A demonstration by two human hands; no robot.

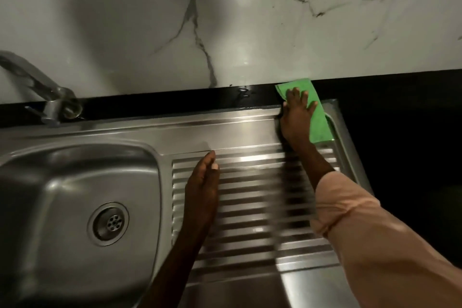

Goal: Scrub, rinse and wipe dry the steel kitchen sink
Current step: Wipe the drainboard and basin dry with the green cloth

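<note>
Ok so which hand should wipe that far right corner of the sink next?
Right. The right hand already presses the green cloth flat at the sink's far right corner. The left hand holds nothing and rests on the ribbed drainboard, nearer the basin.

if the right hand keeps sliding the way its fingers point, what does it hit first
Probably the marble wall. The right hand presses a green cloth flat at the sink's back right corner, fingers pointing across the black strip, just short of the wall.
</note>
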